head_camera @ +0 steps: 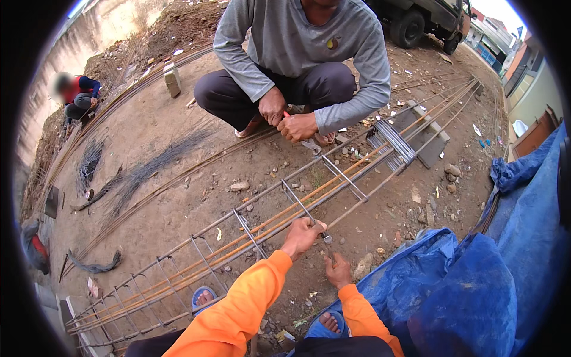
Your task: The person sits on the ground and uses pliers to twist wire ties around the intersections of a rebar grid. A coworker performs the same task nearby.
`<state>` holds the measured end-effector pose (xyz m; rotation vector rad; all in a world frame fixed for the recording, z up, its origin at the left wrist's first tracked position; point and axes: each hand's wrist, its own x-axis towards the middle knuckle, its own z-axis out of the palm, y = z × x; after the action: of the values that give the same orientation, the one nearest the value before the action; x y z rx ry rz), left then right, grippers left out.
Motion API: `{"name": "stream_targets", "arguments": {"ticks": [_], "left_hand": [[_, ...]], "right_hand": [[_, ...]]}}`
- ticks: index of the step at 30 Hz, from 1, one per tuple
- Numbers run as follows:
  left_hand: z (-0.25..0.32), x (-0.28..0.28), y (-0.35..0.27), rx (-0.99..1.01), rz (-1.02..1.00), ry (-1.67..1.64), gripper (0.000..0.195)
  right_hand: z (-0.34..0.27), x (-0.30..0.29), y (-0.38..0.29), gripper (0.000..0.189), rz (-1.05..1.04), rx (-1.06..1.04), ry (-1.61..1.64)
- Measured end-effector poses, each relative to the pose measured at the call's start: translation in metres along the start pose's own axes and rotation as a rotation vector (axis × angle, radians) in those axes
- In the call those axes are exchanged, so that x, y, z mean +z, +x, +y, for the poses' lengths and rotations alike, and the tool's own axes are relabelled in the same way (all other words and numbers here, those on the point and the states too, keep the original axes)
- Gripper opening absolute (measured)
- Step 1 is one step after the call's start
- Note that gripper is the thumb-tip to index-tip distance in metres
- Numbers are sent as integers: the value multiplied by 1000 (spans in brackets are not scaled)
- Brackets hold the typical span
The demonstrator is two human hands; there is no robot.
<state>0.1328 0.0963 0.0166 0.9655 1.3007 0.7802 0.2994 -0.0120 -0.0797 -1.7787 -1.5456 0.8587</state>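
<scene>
My left hand (302,237) grips a steel stirrup (295,196) where it meets the near long bar of a rebar cage (352,208). Just below it, my right hand (339,270) is closed around the handles of a pair of pincers (328,241), whose jaws are up against that same joint. Any tie wire there is too small to make out. Stirrups stand spaced along the cage toward the lower left. A tight bundle of loose stirrups (393,145) hangs on the bars farther up to the right.
Across the cage squats a co-worker (299,58) holding a red-handled tool (286,114). Loose tie wire (156,154) lies on the dirt beside long rebars (178,179). Concrete blocks (421,134) prop the cage's far end. A blue tarpaulin (464,285) borders my right; another person (80,96) crouches far left.
</scene>
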Motion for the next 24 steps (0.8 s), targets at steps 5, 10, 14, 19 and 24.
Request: {"name": "stream_targets", "arguments": {"ticks": [5,10,14,19,24], "left_hand": [[0,-2,-3,107,30,331,34],[10,0,-10,91,40,413,45],[17,-2,-12,74,44,457,46],[11,-1,-12,144,85,418,40],[4,2,-8,86,71,357,40]], "right_hand": [[-16,-27,-13,36,-129,81,25],[-63,-96,-18,38,-346,72,-287],[-98,-110,-8,35,-449,128,-325],[-135,-124,2,35,-517,95,-587],[-186,-145,44,33,-702,130,-1079]]}}
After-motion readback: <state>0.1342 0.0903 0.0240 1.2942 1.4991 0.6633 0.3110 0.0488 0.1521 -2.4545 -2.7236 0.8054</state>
